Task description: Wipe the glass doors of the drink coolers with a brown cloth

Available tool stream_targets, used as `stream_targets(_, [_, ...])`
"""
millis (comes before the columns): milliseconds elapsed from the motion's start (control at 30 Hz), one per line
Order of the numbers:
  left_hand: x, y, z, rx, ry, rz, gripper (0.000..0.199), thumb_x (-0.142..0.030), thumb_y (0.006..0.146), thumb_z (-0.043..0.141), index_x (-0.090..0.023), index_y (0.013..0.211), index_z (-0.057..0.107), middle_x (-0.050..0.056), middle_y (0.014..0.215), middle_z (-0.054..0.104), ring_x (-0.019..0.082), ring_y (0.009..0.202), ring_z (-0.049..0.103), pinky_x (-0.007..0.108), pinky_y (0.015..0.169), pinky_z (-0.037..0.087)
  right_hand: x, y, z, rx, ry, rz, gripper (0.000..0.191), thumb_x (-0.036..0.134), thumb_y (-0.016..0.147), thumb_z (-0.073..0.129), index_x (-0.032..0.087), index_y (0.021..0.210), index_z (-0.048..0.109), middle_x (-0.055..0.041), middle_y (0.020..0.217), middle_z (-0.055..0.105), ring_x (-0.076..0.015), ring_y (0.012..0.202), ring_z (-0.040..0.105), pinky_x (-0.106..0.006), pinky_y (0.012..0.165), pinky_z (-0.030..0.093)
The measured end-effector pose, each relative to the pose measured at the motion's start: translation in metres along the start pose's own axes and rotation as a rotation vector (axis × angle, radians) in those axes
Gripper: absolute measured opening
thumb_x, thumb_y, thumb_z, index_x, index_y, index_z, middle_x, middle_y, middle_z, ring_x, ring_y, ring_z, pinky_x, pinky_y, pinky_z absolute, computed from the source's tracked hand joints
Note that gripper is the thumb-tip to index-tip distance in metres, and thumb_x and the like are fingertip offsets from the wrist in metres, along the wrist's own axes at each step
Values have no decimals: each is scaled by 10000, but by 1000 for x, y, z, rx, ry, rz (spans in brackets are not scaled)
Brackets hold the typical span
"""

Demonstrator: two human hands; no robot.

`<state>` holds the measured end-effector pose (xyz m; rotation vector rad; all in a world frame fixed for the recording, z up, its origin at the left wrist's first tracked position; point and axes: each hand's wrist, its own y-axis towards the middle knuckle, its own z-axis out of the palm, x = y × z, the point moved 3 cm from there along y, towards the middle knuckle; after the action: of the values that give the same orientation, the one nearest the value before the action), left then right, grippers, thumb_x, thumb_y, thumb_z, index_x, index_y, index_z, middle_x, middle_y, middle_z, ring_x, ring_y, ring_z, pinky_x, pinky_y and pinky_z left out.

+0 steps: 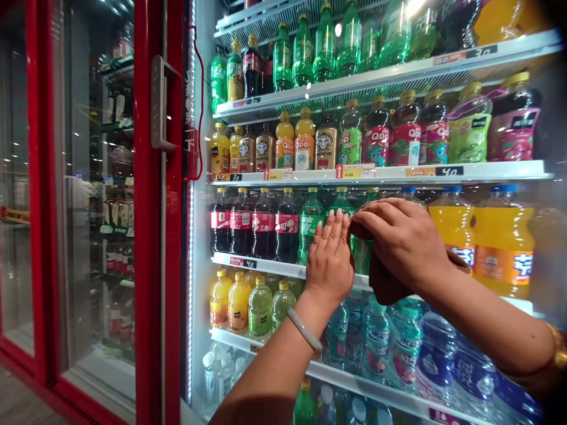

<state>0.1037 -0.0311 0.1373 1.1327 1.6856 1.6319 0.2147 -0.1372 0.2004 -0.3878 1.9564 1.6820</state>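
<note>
In the head view, the left hand (331, 260), with a pale grey bangle (305, 332) at its wrist, is flat, fingers straight and together; nothing shows in its grip. The right hand (401, 236) is bent, its fingertips beside the left's; whether it holds anything cannot be told. Behind them, clear green plastic bottles with green caps (312, 219) stand on a white cooler shelf (283, 267), between red-labelled dark cola bottles (287, 227) and blue-capped orange drink bottles (505, 233).
</note>
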Motion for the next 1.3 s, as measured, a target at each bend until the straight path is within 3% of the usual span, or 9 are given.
stream_targets(133, [0,0,1,7,14,9,732,-117,1063,319,-135,1718,-9,136,1751,318,244,1666,181,536,1362,299,10,-17,-5,-9,-50,-4,322,257,985,636,199,1302,637,-95,1321,705,-295,1247,585,-440,1037,447])
stream_targets(200, [-1,0,1,15,18,13,735,-128,1066,331,-129,1716,-11,138,1753,312,246,1666,181,535,1364,291,12,-25,-8,14,-83,-44,323,292,1003,630,208,1315,629,-96,1310,707,-284,1216,592,-425,993,440])
stream_targets(367, [-1,-1,2,5,10,1,740,-133,1065,329,-127,1716,-23,135,1755,310,244,1669,175,532,1371,273,5,1,-8,8,-179,37,176,334,1043,588,231,1111,713,-77,1076,724,-234,927,574,-389,786,363])
stream_targets(467, [-1,-1,2,-2,10,4,733,-139,1067,335,-124,1718,-4,128,1756,310,240,1670,174,527,1377,259,6,10,-9,-10,-177,137,215,374,1043,588,220,999,731,-88,991,691,-228,876,535,-379,750,333])
stream_targets(633, [-2,0,3,-22,55,20,699,-161,1065,390,-94,1710,129,125,1740,353,240,1666,198,501,1376,281,8,-1,-10,59,-203,186,256,388,1040,575,214,908,710,-74,843,576,-222,805,461,-359,718,288])
stream_targets(800, [-2,0,3,-39,79,28,659,-153,1064,393,-69,1691,211,133,1730,373,236,1663,214,479,1379,280,1,12,-7,8,-201,261,232,359,1009,614,199,870,710,-79,885,591,-214,802,445,-353,705,250])
stream_targets(1000, [-2,0,3,-20,39,34,693,-159,1059,392,-78,1705,156,142,1740,352,243,1669,190,501,1383,274,10,-5,-11,-25,-210,294,300,415,1035,596,192,884,730,-74,842,562,-209,796,437,-353,710,256])
stream_targets(1200, [-2,0,3,-19,25,22,729,-141,1059,372,-117,1721,67,127,1750,334,250,1664,210,523,1375,292,6,16,-2,-55,-266,314,259,382,1036,601,201,909,737,-89,911,614,-227,847,489,-368,740,273])
stream_targets(1300, [-2,0,3,-20,20,22,734,-148,1061,378,-112,1720,56,128,1752,328,248,1666,208,520,1382,276,7,5,-8,-24,-246,308,272,406,1041,594,205,930,739,-83,890,589,-225,836,476,-366,737,279])
